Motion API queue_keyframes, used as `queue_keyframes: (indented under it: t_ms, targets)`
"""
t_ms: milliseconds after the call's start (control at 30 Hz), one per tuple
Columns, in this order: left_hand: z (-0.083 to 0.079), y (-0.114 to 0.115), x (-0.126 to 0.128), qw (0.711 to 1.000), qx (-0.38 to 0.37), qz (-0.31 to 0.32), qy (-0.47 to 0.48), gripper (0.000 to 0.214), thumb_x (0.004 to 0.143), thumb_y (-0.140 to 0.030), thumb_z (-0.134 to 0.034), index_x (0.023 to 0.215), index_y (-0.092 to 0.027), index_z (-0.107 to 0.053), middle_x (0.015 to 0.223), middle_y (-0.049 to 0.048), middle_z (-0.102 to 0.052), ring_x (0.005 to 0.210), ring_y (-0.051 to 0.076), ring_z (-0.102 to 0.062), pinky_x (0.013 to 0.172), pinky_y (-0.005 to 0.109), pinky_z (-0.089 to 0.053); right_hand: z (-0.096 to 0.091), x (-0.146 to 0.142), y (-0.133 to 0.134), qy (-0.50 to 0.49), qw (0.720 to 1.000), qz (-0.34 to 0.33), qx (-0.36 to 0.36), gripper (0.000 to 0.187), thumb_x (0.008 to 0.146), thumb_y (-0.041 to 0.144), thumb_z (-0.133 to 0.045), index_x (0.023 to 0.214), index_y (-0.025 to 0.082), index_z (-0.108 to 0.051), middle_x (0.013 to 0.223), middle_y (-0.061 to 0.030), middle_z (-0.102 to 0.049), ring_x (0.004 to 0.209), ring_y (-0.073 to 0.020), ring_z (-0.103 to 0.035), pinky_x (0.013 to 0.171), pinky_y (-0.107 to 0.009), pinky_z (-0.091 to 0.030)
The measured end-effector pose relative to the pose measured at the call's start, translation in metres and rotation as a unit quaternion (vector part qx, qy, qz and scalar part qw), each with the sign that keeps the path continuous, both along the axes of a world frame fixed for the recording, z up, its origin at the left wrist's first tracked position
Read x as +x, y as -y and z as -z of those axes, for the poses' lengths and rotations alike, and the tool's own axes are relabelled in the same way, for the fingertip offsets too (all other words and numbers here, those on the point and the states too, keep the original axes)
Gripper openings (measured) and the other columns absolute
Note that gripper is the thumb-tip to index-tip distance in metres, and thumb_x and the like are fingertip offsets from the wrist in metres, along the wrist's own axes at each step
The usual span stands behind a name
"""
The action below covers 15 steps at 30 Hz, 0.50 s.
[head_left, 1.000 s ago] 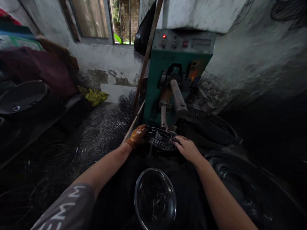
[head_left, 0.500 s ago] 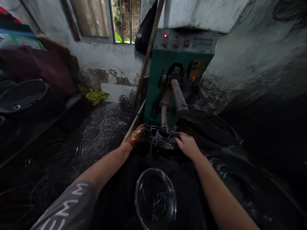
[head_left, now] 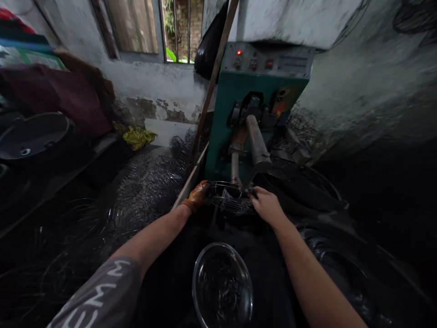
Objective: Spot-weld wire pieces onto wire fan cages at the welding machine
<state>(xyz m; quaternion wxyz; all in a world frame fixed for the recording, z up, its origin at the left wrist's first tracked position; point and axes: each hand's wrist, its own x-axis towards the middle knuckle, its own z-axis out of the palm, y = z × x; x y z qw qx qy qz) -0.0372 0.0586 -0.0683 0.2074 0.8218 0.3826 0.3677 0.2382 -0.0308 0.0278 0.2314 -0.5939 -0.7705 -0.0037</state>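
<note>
A round wire frame [head_left: 235, 208] made of thin metal rings is between my two hands, just below the machine's lower arm. My left hand [head_left: 198, 193], in an orange-brown glove, is closed on its left side. My bare right hand [head_left: 267, 205] pinches the right side, with the fingertips partly hidden in shadow. The green welding machine [head_left: 218, 114] stands in front, a red lamp lit on its panel. Its thick upper electrode arm [head_left: 256, 143] reaches out above the frame, and the thinner lower arm [head_left: 235, 168] ends close behind the wire.
Below my hands sits a shiny metal bowl [head_left: 222, 284] holding small wire pieces. Wire rings [head_left: 146, 177] are heaped on the floor at left. A wooden pole [head_left: 209, 98] leans beside the machine. Dark tubs [head_left: 327, 255] stand at right.
The wire frame has shifted slightly between my hands, and its rings sit at a different angle under the electrode arms. Both hands keep their hold. The view has moved a little.
</note>
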Motion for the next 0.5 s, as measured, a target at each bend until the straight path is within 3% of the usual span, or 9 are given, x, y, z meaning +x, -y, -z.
queue_keyframes:
  t_ms: [100,200,333,400,500]
  targets:
    - [-0.014,0.012,-0.002,1.000,0.006,-0.008,-0.018,0.053,0.071,-0.039,-0.083,0.114,-0.017,-0.064,0.125,0.0158,-0.064,0.119,0.032,-0.062,0.105,0.048,-0.053,0.001,0.009,0.008,-0.071,0.997,-0.011,0.020,0.018,0.090,0.025,-0.054,0.097,0.021,-0.071,0.106,-0.0088,-0.076,0.099,-0.0248,-0.072,0.090,-0.037,-0.056]
    - [-0.043,0.037,-0.004,0.997,0.057,-0.045,-0.033,0.061,0.076,-0.054,-0.077,0.123,-0.018,-0.062,0.144,0.0172,-0.054,0.129,0.033,-0.056,0.108,0.048,-0.050,0.015,0.030,0.021,-0.135,0.989,0.045,0.040,0.029,0.085,0.031,-0.059,0.111,0.021,-0.070,0.116,-0.0104,-0.075,0.104,-0.0271,-0.071,0.093,-0.042,-0.056]
    - [-0.084,0.064,0.016,0.983,0.135,-0.053,-0.113,0.092,0.074,-0.057,-0.077,0.150,-0.018,-0.045,0.155,0.0165,-0.045,0.143,0.037,-0.041,0.117,0.051,-0.039,0.044,0.049,0.030,-0.193,0.973,0.114,-0.045,0.028,0.081,0.031,-0.059,0.104,0.020,-0.072,0.103,-0.0084,-0.078,0.095,-0.0251,-0.073,0.091,-0.040,-0.057]
    - [-0.094,0.064,0.033,0.974,0.134,-0.041,-0.180,0.092,0.071,-0.050,-0.079,0.150,-0.016,-0.046,0.149,0.0176,-0.051,0.140,0.038,-0.044,0.115,0.052,-0.039,0.051,0.050,0.028,-0.202,0.967,0.137,-0.072,0.025,0.080,0.030,-0.059,0.098,0.019,-0.074,0.099,-0.0087,-0.078,0.094,-0.0253,-0.073,0.091,-0.040,-0.057]
    - [-0.093,0.056,0.048,0.968,0.096,-0.046,-0.226,0.074,0.068,-0.038,-0.080,0.135,-0.016,-0.058,0.135,0.0160,-0.063,0.126,0.036,-0.057,0.108,0.047,-0.045,0.044,0.047,0.027,-0.179,0.973,0.140,-0.048,0.021,0.081,0.028,-0.060,0.093,0.019,-0.076,0.099,-0.0094,-0.078,0.097,-0.0264,-0.073,0.092,-0.041,-0.056]
